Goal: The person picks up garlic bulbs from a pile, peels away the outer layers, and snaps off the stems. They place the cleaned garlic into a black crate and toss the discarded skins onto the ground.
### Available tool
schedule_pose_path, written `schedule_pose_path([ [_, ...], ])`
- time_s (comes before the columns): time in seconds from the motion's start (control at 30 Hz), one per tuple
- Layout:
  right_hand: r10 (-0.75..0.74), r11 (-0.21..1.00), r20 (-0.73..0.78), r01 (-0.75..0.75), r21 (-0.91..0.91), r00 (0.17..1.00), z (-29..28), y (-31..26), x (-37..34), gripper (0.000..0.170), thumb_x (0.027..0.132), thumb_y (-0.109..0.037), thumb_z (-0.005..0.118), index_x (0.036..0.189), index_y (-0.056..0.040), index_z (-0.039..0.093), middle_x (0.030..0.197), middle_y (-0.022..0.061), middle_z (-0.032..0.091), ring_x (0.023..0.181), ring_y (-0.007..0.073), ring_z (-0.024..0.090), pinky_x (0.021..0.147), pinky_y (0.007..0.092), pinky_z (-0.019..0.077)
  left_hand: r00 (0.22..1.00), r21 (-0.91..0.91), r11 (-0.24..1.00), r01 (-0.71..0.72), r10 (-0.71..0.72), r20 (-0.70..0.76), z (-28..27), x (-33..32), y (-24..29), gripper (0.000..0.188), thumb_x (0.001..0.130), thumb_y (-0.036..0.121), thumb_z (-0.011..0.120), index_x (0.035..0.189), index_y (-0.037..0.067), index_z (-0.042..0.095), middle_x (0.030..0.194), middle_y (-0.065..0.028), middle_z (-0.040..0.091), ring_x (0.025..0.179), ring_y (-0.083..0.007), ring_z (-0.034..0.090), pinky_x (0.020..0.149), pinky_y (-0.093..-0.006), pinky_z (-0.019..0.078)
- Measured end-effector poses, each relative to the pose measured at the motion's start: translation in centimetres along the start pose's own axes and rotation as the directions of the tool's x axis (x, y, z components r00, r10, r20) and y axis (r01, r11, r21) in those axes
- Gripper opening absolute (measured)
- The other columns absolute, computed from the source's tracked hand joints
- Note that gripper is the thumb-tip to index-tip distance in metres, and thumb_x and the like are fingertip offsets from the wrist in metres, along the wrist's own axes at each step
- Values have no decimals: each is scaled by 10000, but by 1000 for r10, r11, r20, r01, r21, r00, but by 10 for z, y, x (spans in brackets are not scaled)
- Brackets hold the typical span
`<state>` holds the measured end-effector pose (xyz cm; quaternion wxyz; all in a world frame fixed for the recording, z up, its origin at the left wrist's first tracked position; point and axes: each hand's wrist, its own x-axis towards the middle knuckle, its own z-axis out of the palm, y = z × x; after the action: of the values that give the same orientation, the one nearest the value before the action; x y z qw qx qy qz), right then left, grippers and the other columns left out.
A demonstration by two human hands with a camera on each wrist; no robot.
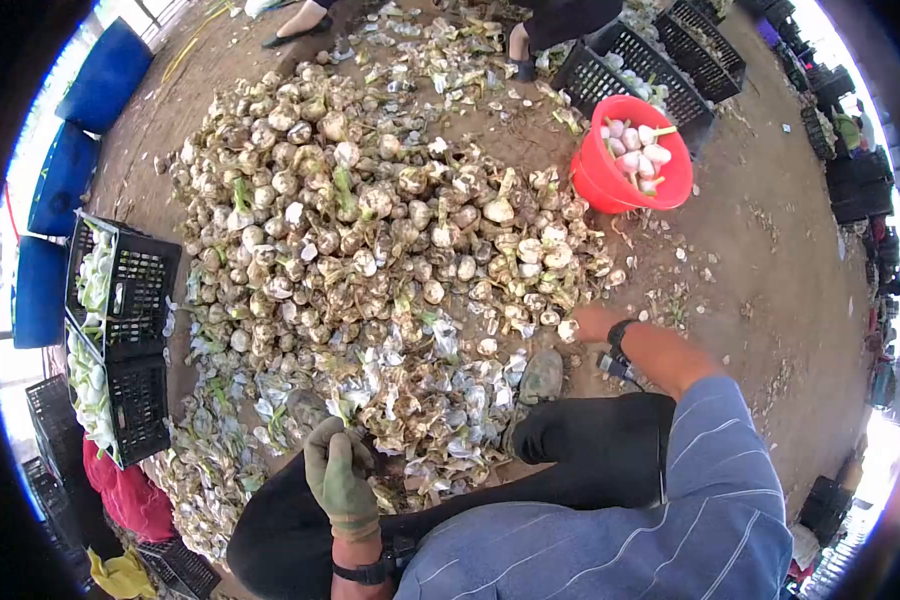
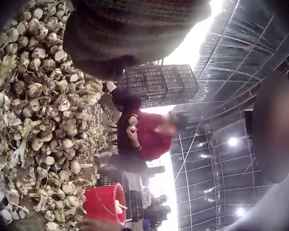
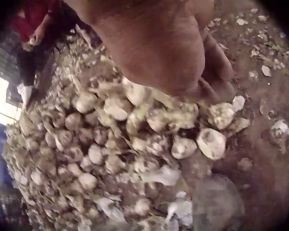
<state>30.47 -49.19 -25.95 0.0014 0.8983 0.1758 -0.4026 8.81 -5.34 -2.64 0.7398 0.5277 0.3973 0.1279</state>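
Observation:
In the head view my gloved left hand [image 1: 338, 475] hangs over my thigh, its fingers loosely curled, beside a heap of shed garlic skins [image 1: 420, 405]. No bulb shows in it. My bare right hand [image 1: 598, 322] reaches down to the right edge of a big pile of garlic bulbs [image 1: 370, 215]. One pale garlic bulb [image 1: 568, 330] lies right at its fingertips. Seen from the right wrist, the hand [image 3: 159, 53] hangs over dirty bulbs and a whiter bulb [image 3: 212, 143]. Its fingertips are hidden, and I cannot tell whether they grip a bulb.
A red bucket [image 1: 587, 178] with clean garlic bulbs stands beyond my right hand. Black crates [image 1: 140, 290] of white, green-stemmed produce line the left, near blue barrels [image 1: 62, 180]. More crates [image 1: 620, 60] stand at the back. A person in red [image 2: 151, 139] sits across the pile.

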Motion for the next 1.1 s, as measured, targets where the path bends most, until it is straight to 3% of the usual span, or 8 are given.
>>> schedule_pose_path([
  [0.23,34,997,340,-54,50,940,35,-1,43,471,854,-307,709,1183,21,634,992,228,703,862,359,699,735,452,560,981,173,968,181,-190,37,28,9,-8,222,966,96,576,1163,2,611,918,-47,651,721,-100,584,630,-227,478],
  [0.3,-71,810,409,-187,556,910,-1,-39,18,601,861,-260,728,1373,-25,517,1037,184,691,865,288,708,722,389,567,957,216,938,271,-286,41,47,5,0,235,967,96,573,1177,-5,605,952,-63,655,748,-112,603,649,-233,493],
  [0.4,-349,767,109,217,604,931,-104,-136,-56,622,878,-238,715,1427,-88,464,965,167,678,837,296,677,742,380,547,926,287,936,205,-280,252,58,1,-8,368,984,177,563,1292,-24,546,1107,-81,629,851,-141,622,704,-270,518],
  [0.57,-685,578,-356,772,265,635,-160,-235,-146,609,860,-237,726,1407,-110,491,1114,183,653,981,381,640,832,423,540,808,-8,908,419,-369,459,73,-20,-5,484,1025,261,511,1425,4,419,1213,-95,614,1021,-193,652,816,-316,552],
  [0.67,-734,527,-440,843,111,517,-164,-261,-181,541,862,-220,717,1344,-57,531,1216,184,629,1073,350,643,852,412,551,817,-102,942,319,-219,533,65,-28,-2,481,1010,212,539,1395,-43,404,1199,-121,620,1045,-222,648,892,-358,543],
  [0.87,-435,340,-506,656,674,745,-140,-255,-212,425,920,-205,684,1266,1,546,1095,119,661,988,171,634,842,313,520,848,92,968,-234,157,506,51,-63,7,665,819,142,759,1384,-44,462,1213,-105,613,1083,-164,608,935,-298,495],
  [0.97,-353,122,-486,554,823,799,-132,-266,-232,350,940,-170,657,1217,18,554,1038,88,652,940,122,604,820,275,509,698,310,670,-674,443,562,50,-80,21,689,721,154,829,1320,-31,542,1236,-151,609,1143,-248,600,985,-358,483],
  [1.1,-297,41,-503,537,842,811,-119,-281,-253,326,902,-136,643,1180,21,577,1020,93,663,937,137,603,837,298,506,576,378,439,-815,540,614,43,-103,31,659,653,157,843,1254,17,613,1212,-189,615,1119,-356,607,972,-415,493],
])
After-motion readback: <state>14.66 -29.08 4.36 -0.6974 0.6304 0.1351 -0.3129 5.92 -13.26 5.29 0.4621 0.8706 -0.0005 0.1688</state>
